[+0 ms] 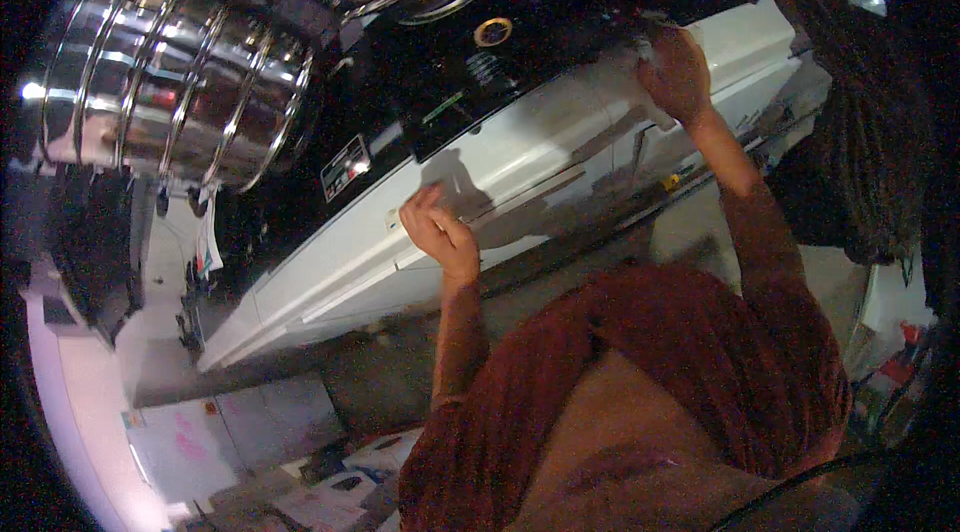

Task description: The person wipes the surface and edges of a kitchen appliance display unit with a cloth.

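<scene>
My left hand (441,232) is at the front edge of a long white panel (517,149), palm side up, with its fingers loosely bent. Nothing shows in it, and its shadow falls on the panel. Farther up and right, my right hand (679,74) reaches over the same panel, close to the dark area behind it. Its fingertips are blurred against a greyish patch, so whether they hold anything cannot be told. A small pale fitting (391,221) sits on the panel beside my left fingertips.
Shiny metal cylinders with raised rings (180,82) stand at the upper left. A round gold-rimmed part (493,32) and a small panel with a light (346,168) lie in the dark area. Dark strands or cloth (870,127) hang at the right. White boxes or panels (232,427) are at the lower left.
</scene>
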`<action>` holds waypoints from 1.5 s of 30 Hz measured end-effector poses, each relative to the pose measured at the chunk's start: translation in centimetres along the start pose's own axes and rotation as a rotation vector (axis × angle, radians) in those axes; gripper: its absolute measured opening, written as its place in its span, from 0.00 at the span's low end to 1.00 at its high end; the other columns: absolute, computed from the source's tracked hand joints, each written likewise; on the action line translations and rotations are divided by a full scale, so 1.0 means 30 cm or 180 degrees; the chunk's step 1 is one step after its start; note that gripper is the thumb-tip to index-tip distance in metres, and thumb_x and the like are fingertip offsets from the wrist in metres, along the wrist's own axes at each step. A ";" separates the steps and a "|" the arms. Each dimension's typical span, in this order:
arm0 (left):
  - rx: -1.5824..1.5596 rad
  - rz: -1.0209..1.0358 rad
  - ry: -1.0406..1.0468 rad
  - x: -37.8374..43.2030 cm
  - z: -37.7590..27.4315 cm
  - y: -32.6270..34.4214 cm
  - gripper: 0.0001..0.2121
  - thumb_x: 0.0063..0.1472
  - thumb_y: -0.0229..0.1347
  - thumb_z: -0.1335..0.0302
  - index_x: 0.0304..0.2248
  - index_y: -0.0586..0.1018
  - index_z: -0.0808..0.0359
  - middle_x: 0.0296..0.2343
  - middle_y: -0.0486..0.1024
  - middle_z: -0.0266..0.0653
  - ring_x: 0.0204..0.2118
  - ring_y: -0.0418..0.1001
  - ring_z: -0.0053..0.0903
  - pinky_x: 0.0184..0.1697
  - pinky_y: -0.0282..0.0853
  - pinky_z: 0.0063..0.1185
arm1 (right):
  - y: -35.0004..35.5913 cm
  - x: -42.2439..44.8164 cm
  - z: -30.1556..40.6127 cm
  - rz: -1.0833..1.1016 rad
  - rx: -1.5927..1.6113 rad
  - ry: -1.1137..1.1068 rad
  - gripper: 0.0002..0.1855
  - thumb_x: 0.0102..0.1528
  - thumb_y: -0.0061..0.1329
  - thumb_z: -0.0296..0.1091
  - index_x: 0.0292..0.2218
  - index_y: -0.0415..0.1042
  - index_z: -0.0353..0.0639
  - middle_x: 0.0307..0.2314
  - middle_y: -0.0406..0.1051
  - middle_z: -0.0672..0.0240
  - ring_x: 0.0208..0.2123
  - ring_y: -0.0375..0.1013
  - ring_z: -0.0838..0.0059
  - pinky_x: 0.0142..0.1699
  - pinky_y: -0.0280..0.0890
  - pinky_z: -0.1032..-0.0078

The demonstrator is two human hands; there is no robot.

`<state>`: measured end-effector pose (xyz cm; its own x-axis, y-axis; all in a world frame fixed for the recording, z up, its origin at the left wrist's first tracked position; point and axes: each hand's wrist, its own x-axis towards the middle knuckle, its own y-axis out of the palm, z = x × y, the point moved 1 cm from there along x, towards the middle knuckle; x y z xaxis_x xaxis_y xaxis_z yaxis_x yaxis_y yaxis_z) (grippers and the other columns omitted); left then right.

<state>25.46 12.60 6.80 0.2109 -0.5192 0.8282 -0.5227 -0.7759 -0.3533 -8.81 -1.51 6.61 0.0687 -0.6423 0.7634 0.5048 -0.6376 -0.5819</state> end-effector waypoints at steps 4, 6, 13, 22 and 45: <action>0.0241 -0.0131 0.0095 -0.007 -0.054 -0.172 0.06 0.55 0.46 0.79 0.31 0.74 0.67 0.31 0.72 0.42 0.34 0.69 0.36 0.41 0.62 0.29 | 0.002 -0.006 -0.089 0.0137 -0.0013 0.0086 0.20 0.43 0.51 0.31 0.40 0.67 0.40 0.35 0.68 0.57 0.39 0.66 0.54 0.44 0.62 0.65; 0.0385 -0.0585 -0.0214 0.073 -0.085 -0.266 0.08 0.58 0.41 0.80 0.32 0.73 0.70 0.30 0.71 0.41 0.36 0.68 0.30 0.44 0.62 0.25 | 0.013 -0.023 -0.117 -0.0083 -0.0154 -0.0049 0.18 0.43 0.52 0.30 0.38 0.67 0.39 0.34 0.68 0.56 0.38 0.65 0.52 0.43 0.61 0.63; -0.0702 -0.1788 0.1483 0.277 -0.252 -0.576 0.17 0.60 0.47 0.59 0.39 0.69 0.67 0.39 0.70 0.45 0.41 0.68 0.36 0.46 0.64 0.33 | 0.109 -0.013 -0.120 -0.0419 -0.0354 -0.0601 0.19 0.43 0.53 0.31 0.38 0.66 0.39 0.33 0.68 0.55 0.37 0.65 0.51 0.41 0.61 0.61; -0.1792 -0.1067 0.2941 0.341 -0.670 -0.648 0.18 0.56 0.51 0.58 0.40 0.68 0.61 0.37 0.70 0.36 0.37 0.68 0.35 0.43 0.61 0.38 | 0.072 -0.029 -0.039 -0.0359 -0.0140 -0.0423 0.21 0.46 0.51 0.38 0.41 0.69 0.42 0.38 0.69 0.56 0.39 0.68 0.56 0.43 0.63 0.61; -0.1574 -0.0632 0.2248 0.391 -0.875 -0.009 0.15 0.61 0.44 0.62 0.38 0.70 0.66 0.35 0.72 0.43 0.36 0.69 0.34 0.43 0.64 0.33 | 0.133 -0.029 -0.077 0.0033 0.0805 -0.0411 0.24 0.39 0.54 0.46 0.36 0.72 0.39 0.35 0.70 0.59 0.41 0.66 0.56 0.50 0.57 0.54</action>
<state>6.37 16.13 28.02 -0.1383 0.0782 0.9873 -0.8625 -0.4995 -0.0812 -8.85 -4.48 2.98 0.1757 -0.5785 0.7965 0.7010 -0.4946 -0.5138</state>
